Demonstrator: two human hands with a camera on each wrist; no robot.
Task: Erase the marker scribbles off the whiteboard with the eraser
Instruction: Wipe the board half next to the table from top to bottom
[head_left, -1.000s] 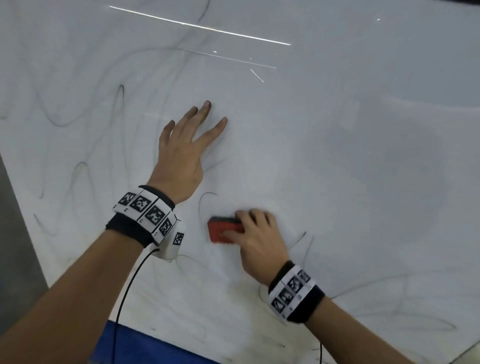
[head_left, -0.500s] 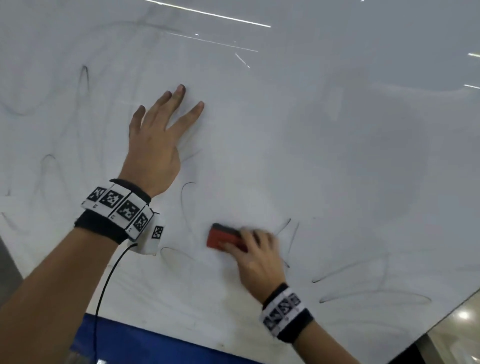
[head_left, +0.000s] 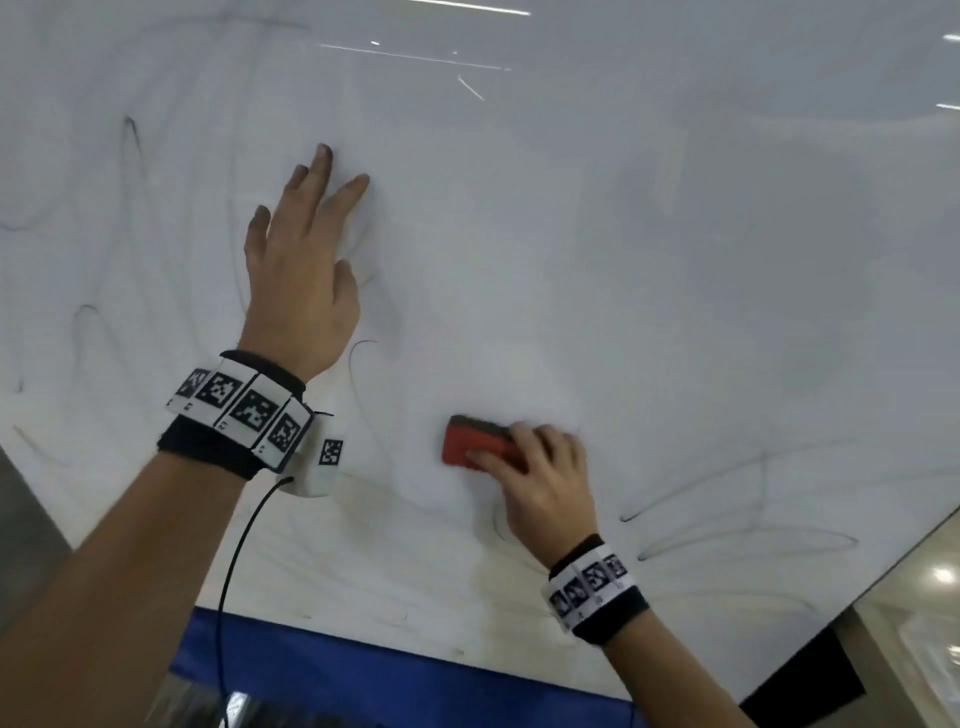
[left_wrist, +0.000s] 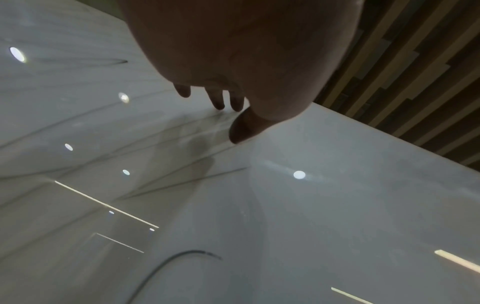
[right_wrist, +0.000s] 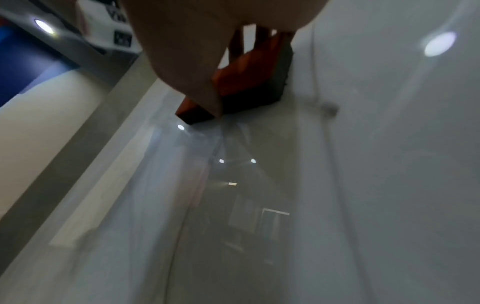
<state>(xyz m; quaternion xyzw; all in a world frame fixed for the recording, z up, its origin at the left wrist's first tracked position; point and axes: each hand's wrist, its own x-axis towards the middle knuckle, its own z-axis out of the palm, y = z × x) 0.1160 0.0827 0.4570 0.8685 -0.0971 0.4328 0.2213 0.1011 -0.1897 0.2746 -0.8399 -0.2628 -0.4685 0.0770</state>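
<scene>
A large whiteboard (head_left: 649, 260) fills the head view, marked with thin dark scribbles (head_left: 727, 540) at lower right and fainter ones at left. My right hand (head_left: 540, 478) grips a red eraser (head_left: 475, 444) and holds its dark felt face against the board's lower middle. In the right wrist view the eraser (right_wrist: 249, 82) sits under my thumb, felt side on the board. My left hand (head_left: 306, 260) lies flat on the board above and left of the eraser, fingers straight and spread. The left wrist view shows those fingertips (left_wrist: 218, 102) touching the glossy surface.
A blue band (head_left: 363, 680) runs under the board's lower edge. A black cable (head_left: 234, 571) hangs from my left wrist camera. The board's right edge (head_left: 883, 566) slants at lower right, with a bright floor beyond. Wooden slats (left_wrist: 415, 72) lie past the board's far edge.
My right hand has slid the eraser rightward and lower across the board from beside the left wrist. The short strokes just right of it are no longer visible. The left hand stays flat.
</scene>
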